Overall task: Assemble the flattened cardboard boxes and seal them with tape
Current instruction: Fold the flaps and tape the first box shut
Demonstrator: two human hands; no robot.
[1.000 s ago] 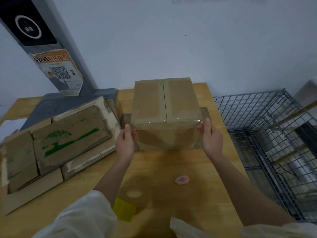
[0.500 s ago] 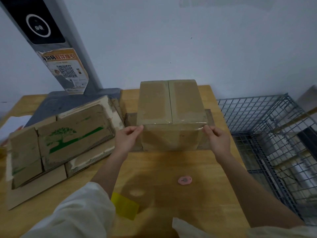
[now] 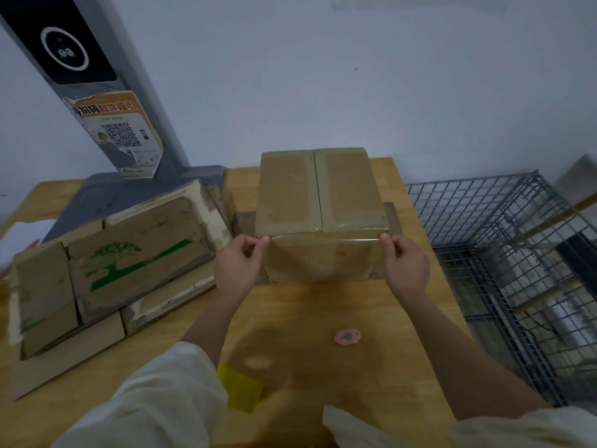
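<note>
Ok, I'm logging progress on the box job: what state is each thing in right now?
Box: assembled, top flaps closed, clear tape along its near top edge.
Left hand: pinching the tape at the box's left corner.
Right hand: pinching the tape at the right corner.
Flat boxes: still flattened, stacked left of the box.
Pink cutter: lying on the table, untouched.
Wire cage: beside the table.

Matt brown cardboard box (image 3: pixel 318 192) under glossy clear tape (image 3: pixel 323 232); smooth varnished wood tabletop (image 3: pixel 307 318); grey metal wire cage (image 3: pixel 484 221); worn, scuffed flattened cardboard (image 3: pixel 129 250); pink plastic piece (image 3: pixel 346 337)
</note>
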